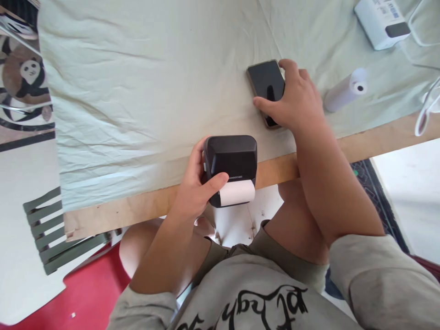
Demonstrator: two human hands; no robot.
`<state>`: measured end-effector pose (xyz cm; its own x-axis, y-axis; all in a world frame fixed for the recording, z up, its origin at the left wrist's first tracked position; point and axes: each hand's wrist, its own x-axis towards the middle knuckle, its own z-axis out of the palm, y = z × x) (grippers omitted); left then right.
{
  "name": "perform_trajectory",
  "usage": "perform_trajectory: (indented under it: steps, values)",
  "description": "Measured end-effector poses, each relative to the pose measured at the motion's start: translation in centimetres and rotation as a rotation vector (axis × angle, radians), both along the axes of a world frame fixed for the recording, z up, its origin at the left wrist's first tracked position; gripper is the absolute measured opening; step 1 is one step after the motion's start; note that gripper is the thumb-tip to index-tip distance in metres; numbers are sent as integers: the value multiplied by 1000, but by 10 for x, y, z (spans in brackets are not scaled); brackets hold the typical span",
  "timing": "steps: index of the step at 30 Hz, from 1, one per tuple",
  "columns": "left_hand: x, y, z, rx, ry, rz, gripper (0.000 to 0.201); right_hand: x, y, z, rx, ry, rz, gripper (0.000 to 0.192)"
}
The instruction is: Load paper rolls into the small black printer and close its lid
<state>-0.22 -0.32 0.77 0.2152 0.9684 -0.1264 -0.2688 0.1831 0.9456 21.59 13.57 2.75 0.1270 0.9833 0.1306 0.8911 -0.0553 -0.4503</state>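
A black label printer (233, 153) with a strip of white paper (238, 193) coming out of its near side is gripped in my left hand (197, 185). The thumb lies across its front, and the printer is over the table's front edge. On the cloth further right, my right hand (299, 98) spans a smartphone (266, 82) with a dark screen, thumb on the near left side and fingers at the far right corner. The phone seems to lie flat on the table. Right of that hand lies a white paper roll (345, 90) with a dark core.
A pale green cloth (137, 91) covers the table, its wooden edge (120, 206) bare in front. A white box-shaped device (381, 23) and white cables (424, 114) occupy the right side. Left below are a slatted green stool (51, 238) and a red chair (96, 284).
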Motion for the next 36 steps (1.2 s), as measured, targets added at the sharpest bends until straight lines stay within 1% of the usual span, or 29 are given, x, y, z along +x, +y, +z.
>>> perform_trajectory:
  steps: [2,4,6,7,9,11,12,14,18,24,29,31,33,34,36]
  values:
    - [0,0,1,-12,-19,5,64,3,-13,6,30,19,7,77]
    - [0,0,1,-23,-30,10,64,4,-33,13,162,71,66,57]
    - [0,-1,1,-34,-31,13,64,2,-57,17,322,167,217,36]
    - [0,-1,1,-38,-31,13,64,-1,-69,18,350,228,310,33]
    - [1,0,2,-50,-33,16,64,-10,-88,17,370,321,484,33]
    - [3,1,5,-60,-53,43,61,-21,-100,13,310,381,653,36]
    - [4,2,6,-69,-72,64,56,-25,-103,10,271,406,713,39]
    - [7,4,10,-100,-110,113,44,-31,-104,4,209,436,772,44]
    - [10,5,14,-163,-130,152,37,-27,-100,-3,193,435,787,54]
    - [9,3,14,-123,-150,152,37,-20,-101,-4,146,453,864,69]
    - [10,5,15,-127,-154,165,34,-20,-100,-4,135,488,861,72]
    - [11,5,16,-144,-174,159,34,-20,-98,-2,171,470,833,70]
    - [12,5,17,-147,-188,158,35,-19,-98,1,268,427,755,67]
    - [12,5,17,-143,-188,155,36,-20,-98,3,324,415,705,62]
    - [12,5,16,-122,-177,135,38,-22,-101,6,392,450,614,47]
